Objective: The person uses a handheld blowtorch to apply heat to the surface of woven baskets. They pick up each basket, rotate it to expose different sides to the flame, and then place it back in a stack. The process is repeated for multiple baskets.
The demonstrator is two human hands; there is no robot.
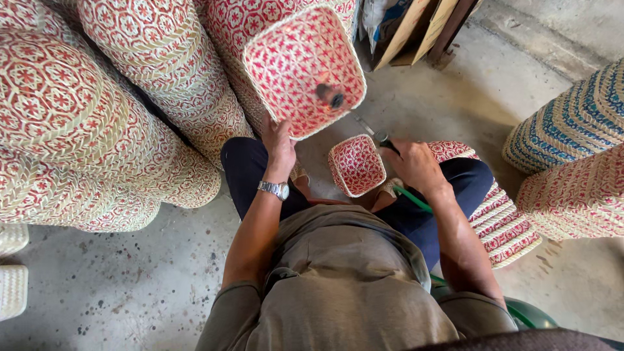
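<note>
The left hand (279, 146) gripped the bottom edge of the big red-and-white basket (304, 68), fingers closed on its rim. The basket sat tipped above the hand, its open mouth facing up at the camera. The right hand (416, 166) was curled around a thin tool (372, 130) that pointed up toward the big basket. A small basket (355, 166) lay below the big one, between both hands.

A basket-weaving workshop, long nested stacks of red-and-cream woven baskets (97, 117) lying on their sides, a blue-striped stack (572, 123) opposite, bare stained concrete floor (130, 286), wooden boards (416, 26) leaning at the back
</note>
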